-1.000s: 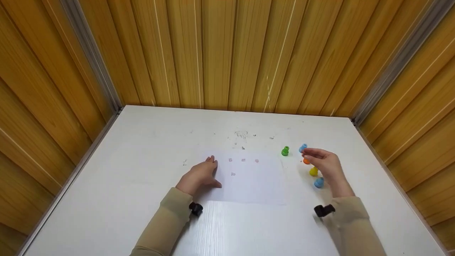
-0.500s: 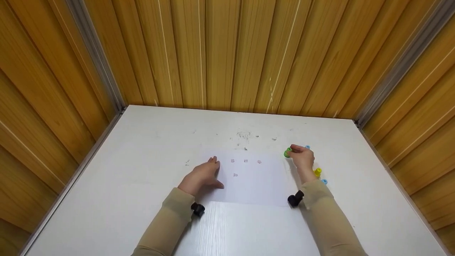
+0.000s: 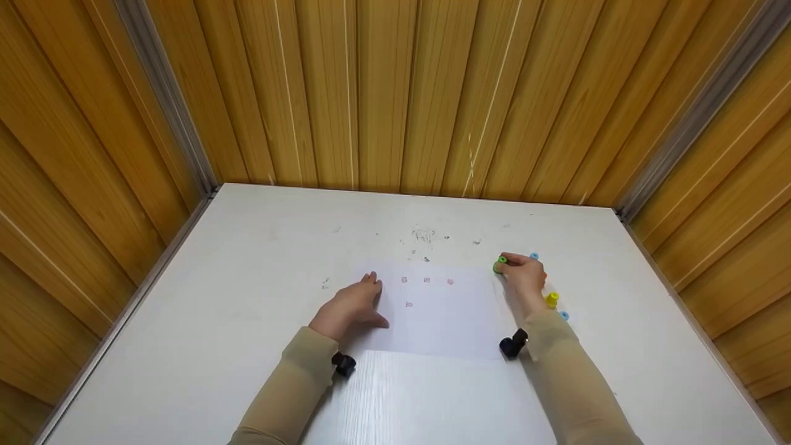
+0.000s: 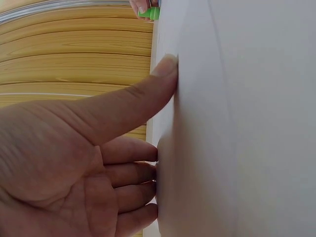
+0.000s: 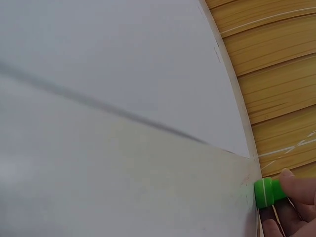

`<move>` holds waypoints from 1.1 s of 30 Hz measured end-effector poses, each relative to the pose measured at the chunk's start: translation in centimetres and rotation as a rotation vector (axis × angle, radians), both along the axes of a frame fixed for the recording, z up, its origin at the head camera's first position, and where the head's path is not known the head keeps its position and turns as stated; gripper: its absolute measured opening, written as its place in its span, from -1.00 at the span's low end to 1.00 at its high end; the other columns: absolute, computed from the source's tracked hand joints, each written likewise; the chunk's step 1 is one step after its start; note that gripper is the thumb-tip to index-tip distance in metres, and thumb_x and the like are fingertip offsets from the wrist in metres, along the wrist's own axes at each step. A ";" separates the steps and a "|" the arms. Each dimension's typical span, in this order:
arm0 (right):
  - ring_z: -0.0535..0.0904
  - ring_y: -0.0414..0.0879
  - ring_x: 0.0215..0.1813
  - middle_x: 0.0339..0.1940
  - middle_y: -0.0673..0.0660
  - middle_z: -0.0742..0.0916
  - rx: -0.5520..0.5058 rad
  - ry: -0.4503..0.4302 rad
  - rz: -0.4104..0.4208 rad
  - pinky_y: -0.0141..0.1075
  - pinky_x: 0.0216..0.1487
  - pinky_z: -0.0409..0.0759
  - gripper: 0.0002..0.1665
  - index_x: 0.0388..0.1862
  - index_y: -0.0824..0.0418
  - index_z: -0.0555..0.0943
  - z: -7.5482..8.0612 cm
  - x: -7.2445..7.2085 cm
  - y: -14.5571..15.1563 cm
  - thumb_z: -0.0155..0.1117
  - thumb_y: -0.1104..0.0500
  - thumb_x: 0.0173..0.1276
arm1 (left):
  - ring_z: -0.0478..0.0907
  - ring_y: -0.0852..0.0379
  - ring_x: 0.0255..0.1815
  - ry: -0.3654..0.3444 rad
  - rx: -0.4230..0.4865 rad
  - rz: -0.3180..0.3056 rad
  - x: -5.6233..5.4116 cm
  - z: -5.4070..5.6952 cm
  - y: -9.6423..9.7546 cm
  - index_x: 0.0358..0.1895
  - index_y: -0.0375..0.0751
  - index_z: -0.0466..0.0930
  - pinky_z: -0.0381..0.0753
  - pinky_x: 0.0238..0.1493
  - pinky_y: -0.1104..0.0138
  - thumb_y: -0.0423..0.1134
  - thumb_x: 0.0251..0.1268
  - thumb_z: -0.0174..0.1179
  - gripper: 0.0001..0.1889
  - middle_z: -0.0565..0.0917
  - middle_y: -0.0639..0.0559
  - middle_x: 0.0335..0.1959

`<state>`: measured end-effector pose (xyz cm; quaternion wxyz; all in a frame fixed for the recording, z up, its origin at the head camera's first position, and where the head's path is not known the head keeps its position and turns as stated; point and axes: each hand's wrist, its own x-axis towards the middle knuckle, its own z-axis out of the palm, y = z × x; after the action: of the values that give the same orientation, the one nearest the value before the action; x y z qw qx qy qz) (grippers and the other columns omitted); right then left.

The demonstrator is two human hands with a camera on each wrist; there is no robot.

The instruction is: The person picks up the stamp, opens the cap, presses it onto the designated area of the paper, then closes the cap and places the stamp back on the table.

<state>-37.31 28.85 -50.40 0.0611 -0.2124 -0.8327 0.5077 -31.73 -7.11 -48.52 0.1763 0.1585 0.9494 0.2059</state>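
Observation:
In the head view my left hand (image 3: 349, 306) rests on the left side of a white paper sheet (image 3: 451, 327), thumb spread from the other fingers. The left wrist view shows the thumb and fingertips of that hand (image 4: 98, 148) against the sheet. Beyond the paper's right edge, my right hand (image 3: 525, 276) pinches a small green stamp (image 3: 498, 267) by its narrow top. Its wide base (image 5: 264, 193) stands against the tabletop in the right wrist view. A few small printed marks (image 3: 426, 280) show on the paper, several in a row with one below.
Around the right hand stand a blue stamp (image 3: 534, 256) behind it, a yellow stamp (image 3: 552, 300) by the wrist and another blue stamp (image 3: 564, 316) beside the sleeve. Dark smudges (image 3: 424, 235) mark the white table (image 3: 278, 247) behind the paper. Wood-patterned walls (image 3: 377, 93) enclose it.
My right hand has moved left from above the blue and orange stamps and taken hold of the green one. The orange stamp is now hidden behind it. The left hand stays put.

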 end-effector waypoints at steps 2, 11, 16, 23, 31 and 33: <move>0.52 0.13 0.42 0.23 0.23 0.75 0.002 -0.001 0.003 -0.06 0.56 0.33 -0.51 0.24 0.23 0.69 0.2 0.0 0.0 0.46 0.17 0.34 | 0.01 -0.13 0.72 -0.001 0.004 0.005 -0.1 0.0 0.1 0.57 -0.36 0.20 0.08 0.71 0.08 -0.07 0.10 0.58 0.02 0.08 -0.28 0.67; 0.62 0.06 0.33 0.22 0.21 0.76 -0.007 0.033 0.017 -0.32 0.24 0.60 -0.55 0.22 0.18 0.71 1.4 0.9 -1.0 0.45 0.13 0.37 | -0.02 -0.10 0.73 -0.019 -0.011 0.034 -0.2 0.1 0.2 0.59 -0.32 0.18 0.06 0.72 0.08 -0.07 0.09 0.58 0.05 0.06 -0.22 0.69; 0.72 -0.02 0.16 0.17 0.22 0.78 0.012 0.092 0.064 -0.63 -0.20 0.60 -0.56 0.19 0.17 0.73 2.2 1.9 -1.7 0.48 0.12 0.36 | 0.00 -0.11 0.72 -0.012 -0.005 0.027 -0.2 0.1 0.1 0.58 -0.33 0.19 0.06 0.72 0.09 -0.08 0.09 0.58 0.03 0.07 -0.24 0.68; 0.70 -0.25 0.00 0.14 0.23 0.79 -0.080 0.156 0.148 -0.64 -0.09 0.63 -0.58 0.19 0.25 0.72 3.3 3.3 -3.6 0.46 0.22 0.37 | 0.07 -0.17 0.70 0.030 0.040 0.017 -0.4 0.3 0.0 0.55 -0.39 0.23 0.11 0.70 0.07 -0.11 0.06 0.61 0.03 0.14 -0.33 0.64; 0.72 -0.26 0.01 0.10 0.14 0.82 -0.205 0.171 0.260 -0.57 0.04 0.68 -0.63 0.14 0.25 0.73 4.0 5.3 -6.9 0.46 0.28 0.35 | 0.29 -0.24 0.59 0.087 0.325 0.083 -0.5 0.1 1.7 0.47 -0.40 0.38 0.26 0.64 -0.01 -0.14 0.20 0.51 -0.18 0.42 -0.32 0.51; 0.73 -0.27 -0.01 0.08 0.15 0.83 -0.242 0.194 0.302 -0.53 0.07 0.69 -0.64 0.12 0.27 0.73 3.9 5.9 -7.7 0.45 0.31 0.35 | 0.39 -0.25 0.52 0.098 0.460 0.095 -0.3 0.1 2.5 0.42 -0.38 0.45 0.37 0.57 -0.01 -0.15 0.24 0.48 -0.27 0.51 -0.28 0.44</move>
<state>-31.43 21.18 -46.49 0.0384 -0.0408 -0.7784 0.6253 -31.99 -4.60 -48.41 0.0792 0.1595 0.8914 0.4168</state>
